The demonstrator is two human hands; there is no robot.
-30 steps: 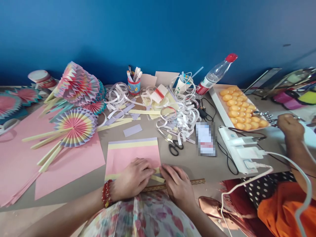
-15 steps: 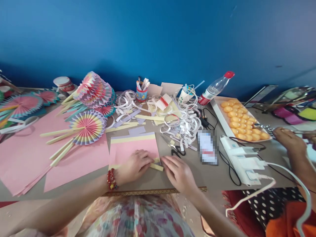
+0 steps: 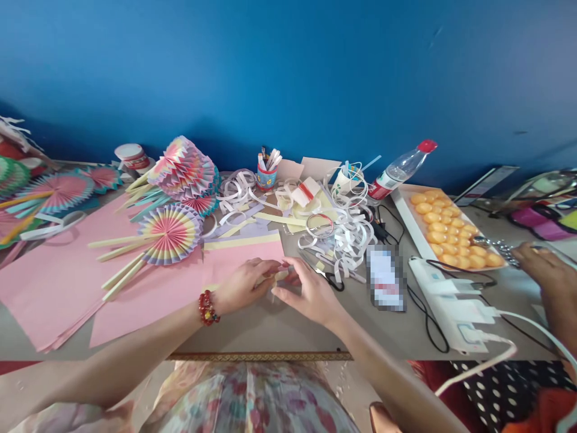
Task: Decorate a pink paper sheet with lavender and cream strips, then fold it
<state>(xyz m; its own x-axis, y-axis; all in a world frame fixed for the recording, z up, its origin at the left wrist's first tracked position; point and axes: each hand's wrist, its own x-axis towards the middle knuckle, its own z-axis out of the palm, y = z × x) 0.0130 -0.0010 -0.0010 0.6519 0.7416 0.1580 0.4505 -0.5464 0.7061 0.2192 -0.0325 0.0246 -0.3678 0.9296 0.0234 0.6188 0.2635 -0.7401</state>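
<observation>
In front of me lies a pink paper sheet (image 3: 246,252) with a pale yellow band and a purple edge along its far side. My left hand (image 3: 246,284), with a red bead bracelet at the wrist, is closed at the sheet's near right corner. Its fingertips pinch a pale yellow paper strip (image 3: 281,275), partly hidden between the hands. My right hand (image 3: 313,294) faces it from the right, thumb and fingers apart around the strip's end. Black-handled scissors (image 3: 334,281) lie just beyond the right hand.
Pleated paper fans (image 3: 170,234) lie on pink sheets (image 3: 58,270) at left. White paper curls (image 3: 351,237), a pen cup (image 3: 267,178) and a bottle (image 3: 399,171) stand behind. A phone (image 3: 386,278), power strip (image 3: 444,307), yellow-piece tray (image 3: 406,219) and another person's hand (image 3: 541,270) are at right.
Both hands have come off the table-flat pose and drawn together over the sheet's right corner. The yellow strip is lifted between them. My view has shifted slightly left.
</observation>
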